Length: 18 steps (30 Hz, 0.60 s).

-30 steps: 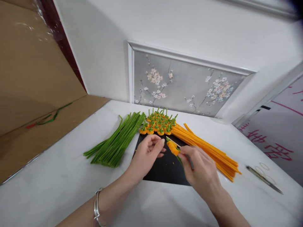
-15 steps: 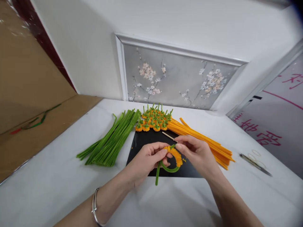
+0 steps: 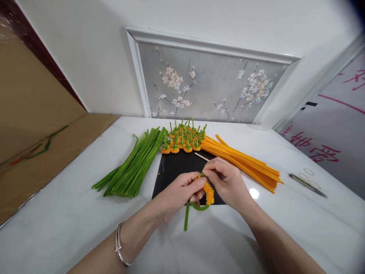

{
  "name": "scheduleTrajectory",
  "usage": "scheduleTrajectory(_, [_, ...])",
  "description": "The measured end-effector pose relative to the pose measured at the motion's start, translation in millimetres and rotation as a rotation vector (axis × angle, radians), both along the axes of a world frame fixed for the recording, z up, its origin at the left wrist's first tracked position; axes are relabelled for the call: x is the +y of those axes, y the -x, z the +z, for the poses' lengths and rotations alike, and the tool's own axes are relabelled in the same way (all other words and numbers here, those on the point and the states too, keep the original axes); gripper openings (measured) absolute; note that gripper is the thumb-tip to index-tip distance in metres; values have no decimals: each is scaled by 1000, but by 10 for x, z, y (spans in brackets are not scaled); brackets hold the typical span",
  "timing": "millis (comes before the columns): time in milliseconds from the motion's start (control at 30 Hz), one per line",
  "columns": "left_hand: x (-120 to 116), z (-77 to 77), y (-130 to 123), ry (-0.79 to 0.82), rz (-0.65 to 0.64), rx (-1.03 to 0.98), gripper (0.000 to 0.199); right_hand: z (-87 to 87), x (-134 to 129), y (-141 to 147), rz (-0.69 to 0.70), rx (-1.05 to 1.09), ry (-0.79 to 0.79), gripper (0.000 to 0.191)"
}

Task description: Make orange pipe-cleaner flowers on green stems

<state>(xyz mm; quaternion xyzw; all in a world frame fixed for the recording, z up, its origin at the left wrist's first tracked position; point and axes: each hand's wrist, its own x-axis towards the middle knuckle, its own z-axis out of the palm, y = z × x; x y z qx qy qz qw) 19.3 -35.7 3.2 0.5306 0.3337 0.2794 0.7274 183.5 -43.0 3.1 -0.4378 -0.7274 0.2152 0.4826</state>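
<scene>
A green pipe cleaner is bent into a loop, with a coiled orange pipe cleaner threaded along one side of it. My left hand pinches the loop between thumb and fingers, and a straight green tail hangs down below. With thumb and forefinger, my right hand grips the green end at the top of the orange coil, close to my left fingertips. The exact point of contact is partly hidden. Both hands are over a black mat, and a thin pale stick lies beyond the right hand.
Several small orange pumpkins with green stems stand at the mat's back edge. Green pipe cleaners lie left, orange ones right. Tweezers and thin rings rest at far right. A framed panel backs the table.
My right hand has moved left and closed on the green end at the top. The orange coil and loop have turned and shifted slightly left. The view has shifted a little.
</scene>
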Motion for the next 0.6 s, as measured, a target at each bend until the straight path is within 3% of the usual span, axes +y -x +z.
scheduleTrajectory(233, [-18,78,42,109,-43,25,29,-6,36,-109,-204,148,0,13])
scheduleTrajectory(400, [29,83,83,151,39,-77,30,23,34,-182,-287,162,36,16])
scheduleTrajectory(500, [73,99,108,106,106,-130,29,32,55,-247,-291,87,40,17])
scheduleTrajectory(600, [98,95,118,-13,184,-78,29,47,71,-292,-237,-82,-78,11])
